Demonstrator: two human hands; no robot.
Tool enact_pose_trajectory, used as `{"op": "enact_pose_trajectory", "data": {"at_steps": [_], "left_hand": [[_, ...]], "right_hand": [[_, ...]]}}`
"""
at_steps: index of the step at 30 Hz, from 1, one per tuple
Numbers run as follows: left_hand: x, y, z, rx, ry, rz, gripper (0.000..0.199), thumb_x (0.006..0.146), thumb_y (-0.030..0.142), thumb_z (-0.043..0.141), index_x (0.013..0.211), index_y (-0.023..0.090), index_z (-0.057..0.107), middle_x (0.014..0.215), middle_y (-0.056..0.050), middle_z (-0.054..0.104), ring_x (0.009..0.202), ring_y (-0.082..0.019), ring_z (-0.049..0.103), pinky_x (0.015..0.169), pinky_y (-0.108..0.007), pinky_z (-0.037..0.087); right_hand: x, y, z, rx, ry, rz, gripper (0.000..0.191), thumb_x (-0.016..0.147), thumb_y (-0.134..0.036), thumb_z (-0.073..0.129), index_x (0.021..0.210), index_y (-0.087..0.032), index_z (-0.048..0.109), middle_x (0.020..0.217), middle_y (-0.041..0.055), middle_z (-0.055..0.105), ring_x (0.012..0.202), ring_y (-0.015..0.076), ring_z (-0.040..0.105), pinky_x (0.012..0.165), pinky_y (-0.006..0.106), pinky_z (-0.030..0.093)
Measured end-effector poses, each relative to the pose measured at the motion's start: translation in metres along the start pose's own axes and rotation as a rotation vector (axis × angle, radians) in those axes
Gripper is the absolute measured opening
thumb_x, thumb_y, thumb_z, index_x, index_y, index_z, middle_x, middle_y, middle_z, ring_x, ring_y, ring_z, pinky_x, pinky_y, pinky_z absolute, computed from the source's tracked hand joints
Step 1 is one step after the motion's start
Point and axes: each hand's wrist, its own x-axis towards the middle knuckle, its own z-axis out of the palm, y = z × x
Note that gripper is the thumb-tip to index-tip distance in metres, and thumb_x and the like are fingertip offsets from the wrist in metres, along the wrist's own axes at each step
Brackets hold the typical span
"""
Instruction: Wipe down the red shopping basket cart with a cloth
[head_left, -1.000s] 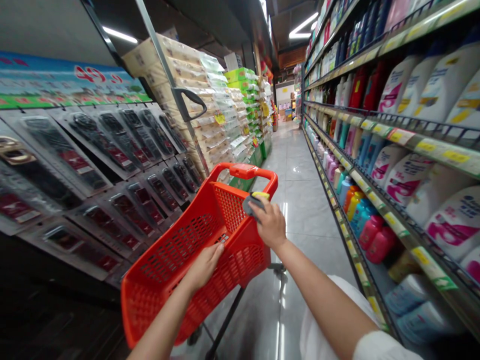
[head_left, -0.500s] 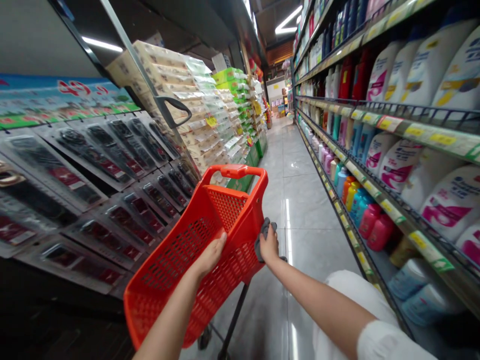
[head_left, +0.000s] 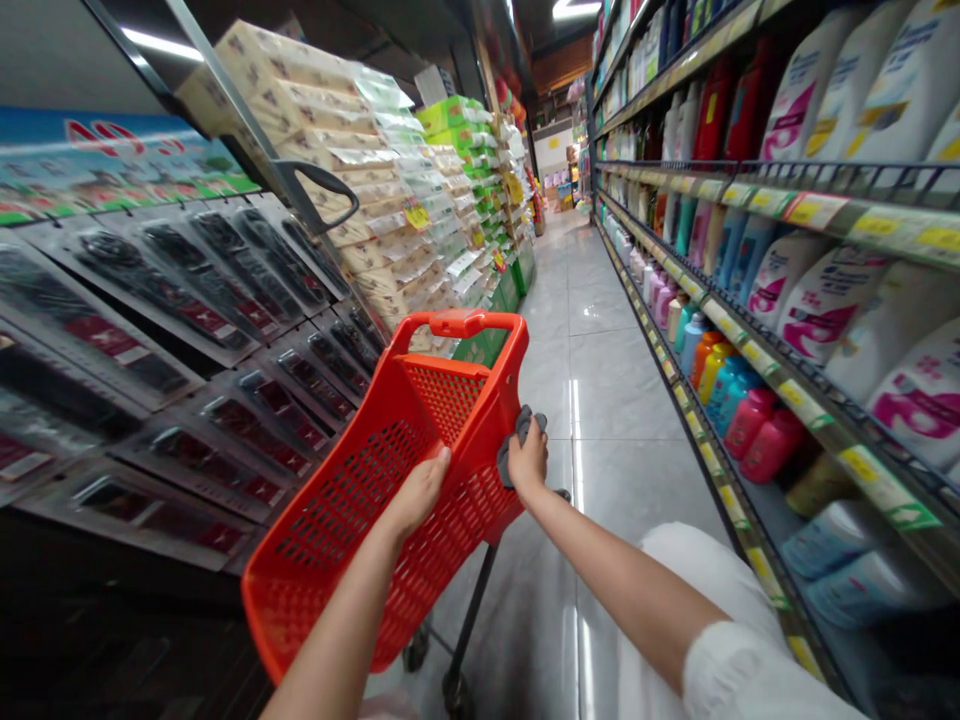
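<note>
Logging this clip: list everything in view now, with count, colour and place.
Cart: one, red, centre
Cloth: one, grey, in the right hand, against the cart's outside
Pole: one, grey, upper left
Sign: one, mainly blue and green, upper left
Hanging packs: many, clear with dark contents, left
Stacked packs: many, cream and green, beyond the cart
Shelving: one run, dark, right
Bottles: many, mixed colours, on the shelving
Light strips: at least two, white, top
Floor: one stretch, grey, aisle
Sleeve: one, white, lower right
Left hand: one, bare, on the cart's rim
Right hand: one, bare, holding the cloth
</note>
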Motion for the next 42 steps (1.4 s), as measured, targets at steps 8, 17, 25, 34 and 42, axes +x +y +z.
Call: {"op": "enact_pose_trajectory", "data": {"at_steps": [8,17,25,34,42], "left_hand": [[0.0,0.009,0.005,0.011,0.03,0.005,0.082,0.084,0.077,0.027,0.093,0.011,0.075,0.094,-0.011,0.076,0.099,-0.031,0.066,0.096,-0.037,0.046],[0.002,0.008,0.005,-0.098,-0.012,0.018,0.077,0.087,0.073,0.031,0.1,0.01,0.074,0.101,-0.011,0.075,0.102,-0.029,0.066,0.104,-0.038,0.042],[0.009,0.009,0.005,-0.036,0.022,-0.022,0.079,0.086,0.074,0.03,0.093,0.009,0.074,0.094,-0.012,0.075,0.095,-0.03,0.067,0.097,-0.038,0.046],[0.032,0.013,0.01,0.078,0.076,-0.009,0.084,0.078,0.084,0.025,0.075,0.012,0.068,0.077,-0.01,0.071,0.084,-0.028,0.064,0.092,-0.036,0.046],[0.042,0.016,0.016,0.095,0.159,-0.021,0.08,0.077,0.083,0.027,0.068,0.014,0.066,0.071,-0.01,0.069,0.082,-0.029,0.063,0.086,-0.036,0.047]], "right_hand": [[0.042,0.001,-0.017,0.134,-0.187,-0.236,0.063,0.077,-0.021,0.045,0.14,-0.016,0.045,0.134,0.0114,0.055,0.127,0.0213,0.049,0.108,0.039,0.038],[-0.007,0.106,0.016,0.012,-0.033,0.148,0.055,0.077,-0.024,0.041,0.131,-0.018,0.051,0.102,0.0104,0.066,0.093,0.0246,0.066,0.081,0.037,0.051],[-0.01,0.138,0.015,-0.014,-0.079,0.282,0.051,0.078,-0.028,0.046,0.128,-0.02,0.054,0.09,0.0068,0.068,0.073,0.023,0.065,0.07,0.034,0.049],[-0.1,0.128,0.06,-0.001,-0.125,0.532,0.065,0.069,-0.013,0.044,0.134,-0.016,0.047,0.107,0.0154,0.062,0.096,0.0279,0.064,0.081,0.038,0.05],[-0.067,0.118,0.04,0.02,-0.195,0.562,0.054,0.069,-0.013,0.048,0.123,-0.016,0.054,0.101,0.0109,0.065,0.095,0.0248,0.064,0.082,0.034,0.05]]}}
